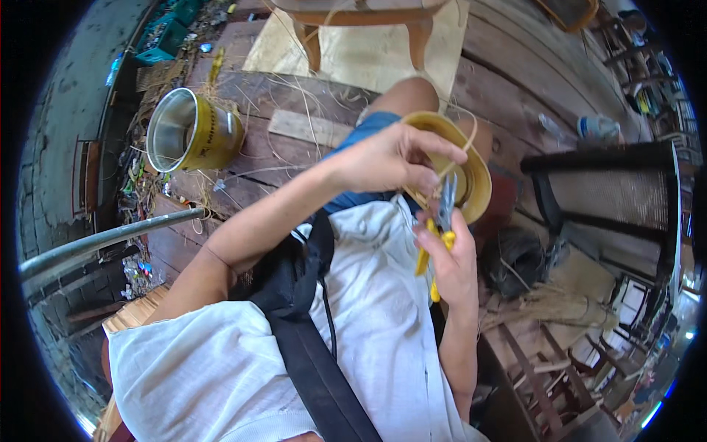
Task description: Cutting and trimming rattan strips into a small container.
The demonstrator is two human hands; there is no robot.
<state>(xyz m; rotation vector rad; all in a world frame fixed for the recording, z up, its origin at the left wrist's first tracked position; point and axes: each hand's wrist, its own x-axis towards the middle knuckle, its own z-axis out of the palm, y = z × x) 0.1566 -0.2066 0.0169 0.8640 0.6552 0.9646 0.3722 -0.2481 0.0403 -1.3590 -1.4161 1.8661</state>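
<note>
My left hand [394,158] reaches over my lap, its thumb and fingers pinching a thin, pale cane strip [471,134] that curves up and to the right. In my right hand [453,261] is a hand cutter [446,206] with yellow handles and silver jaws. Its jaws point up, close to the strip beneath my left fingertips; whether they touch it I cannot tell. Behind both hands a round yellow basin [482,188] rests at my knees. My left hand and the cutter hide part of its inside.
A yellow metal bucket [232,136] stands left on the plank floor, among loose cane strips. A flat board [309,127] lies ahead. Wooden furniture legs [420,44] rest on a pale sheet [353,59]. At right are a black-framed woven panel [611,191] and a dark coil [515,258].
</note>
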